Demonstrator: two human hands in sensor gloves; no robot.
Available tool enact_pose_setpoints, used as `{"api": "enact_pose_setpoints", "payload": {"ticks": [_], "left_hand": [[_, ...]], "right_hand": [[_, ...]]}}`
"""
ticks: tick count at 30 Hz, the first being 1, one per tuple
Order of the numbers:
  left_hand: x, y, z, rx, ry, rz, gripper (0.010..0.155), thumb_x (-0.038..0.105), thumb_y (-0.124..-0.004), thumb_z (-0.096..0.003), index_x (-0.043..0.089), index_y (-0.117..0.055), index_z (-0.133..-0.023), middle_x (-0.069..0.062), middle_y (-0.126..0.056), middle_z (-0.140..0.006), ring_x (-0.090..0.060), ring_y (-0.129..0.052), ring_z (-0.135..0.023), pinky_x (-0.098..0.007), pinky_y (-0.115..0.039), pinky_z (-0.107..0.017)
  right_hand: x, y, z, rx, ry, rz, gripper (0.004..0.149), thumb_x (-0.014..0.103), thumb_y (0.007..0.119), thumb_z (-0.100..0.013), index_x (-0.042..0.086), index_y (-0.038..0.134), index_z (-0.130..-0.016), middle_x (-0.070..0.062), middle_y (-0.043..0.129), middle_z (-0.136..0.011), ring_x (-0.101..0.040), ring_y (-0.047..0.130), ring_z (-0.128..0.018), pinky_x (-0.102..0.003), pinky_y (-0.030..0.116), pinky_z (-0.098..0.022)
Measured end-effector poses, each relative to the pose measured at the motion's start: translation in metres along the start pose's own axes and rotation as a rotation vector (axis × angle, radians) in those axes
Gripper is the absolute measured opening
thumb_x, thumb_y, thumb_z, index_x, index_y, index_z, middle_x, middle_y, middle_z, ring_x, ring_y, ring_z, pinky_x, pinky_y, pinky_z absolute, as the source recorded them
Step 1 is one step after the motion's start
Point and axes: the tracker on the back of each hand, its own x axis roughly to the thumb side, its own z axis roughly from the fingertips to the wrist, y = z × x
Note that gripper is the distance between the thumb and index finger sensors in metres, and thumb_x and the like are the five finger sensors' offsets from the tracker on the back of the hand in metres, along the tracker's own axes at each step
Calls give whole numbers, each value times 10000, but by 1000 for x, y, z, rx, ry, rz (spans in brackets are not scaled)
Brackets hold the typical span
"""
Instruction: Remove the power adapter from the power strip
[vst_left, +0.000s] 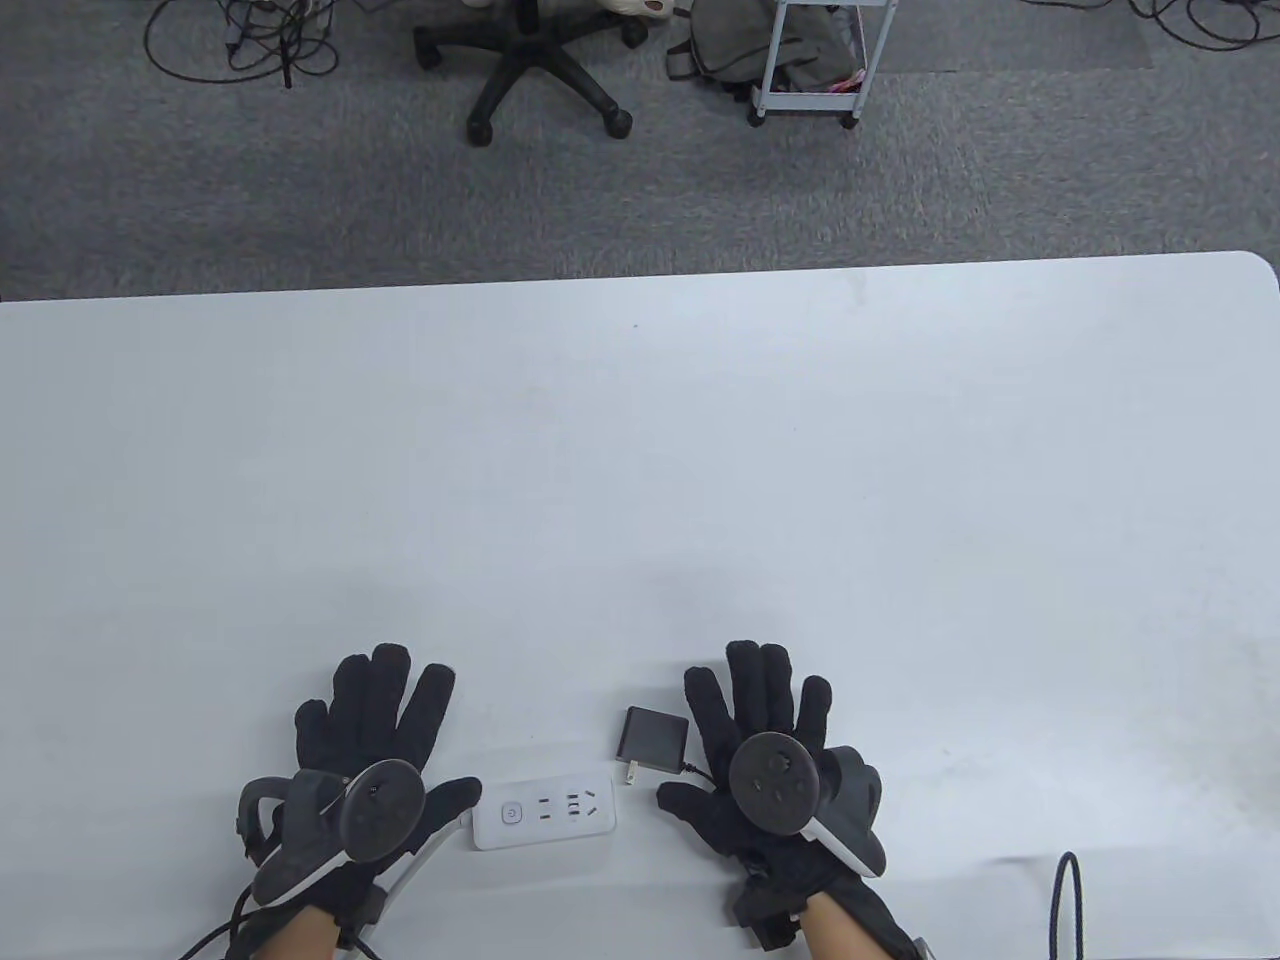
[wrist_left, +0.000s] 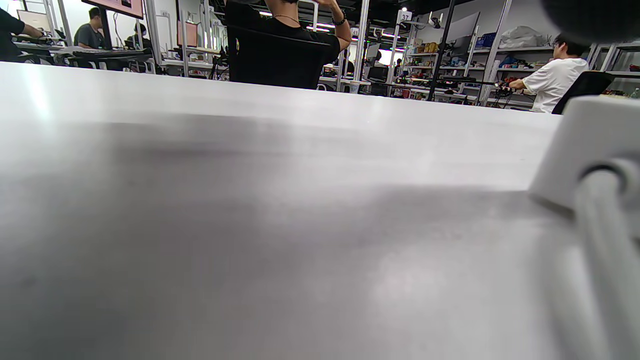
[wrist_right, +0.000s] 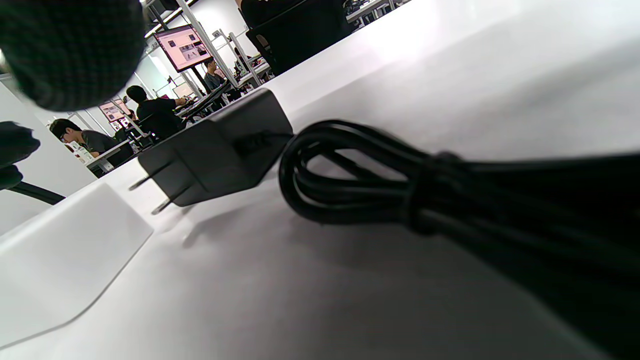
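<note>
Power adapter (vst_left: 655, 739) lay unplugged on the white table (vst_left: 640, 480), prongs bare and aimed at the power strip (vst_left: 544, 810), just off the strip's 1 o'clock corner, not touching it. Right wrist view confirmed the gap; bundled black cable (wrist_right: 400, 185) trailed from the adapter. Left hand (vst_left: 365, 740) rested flat at the strip's 9 o'clock, fingers spread, holding nothing. Right hand (vst_left: 765, 745) lay flat at the adapter's 3 o'clock, fingers apart, gripping nothing. Office chair (vst_left: 530, 60) stood at 12 o'clock beyond the table.
</note>
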Motion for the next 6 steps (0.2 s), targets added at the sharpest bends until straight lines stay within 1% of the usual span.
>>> {"api": "enact_pose_setpoints", "payload": {"ticks": [6], "left_hand": [[0,0,0,-2,-3,-1,971,756,-664,-361,365,-229,-1136,-76,-124,-1251,-474,-251,-1152,-726,-360,-748]], "right_hand": [[-1,0,0,11,4,-8,961,681,748,-305,526,0,-888,70,-122,-1061,-195,-98,-1026,-554,-35,-711]]}}
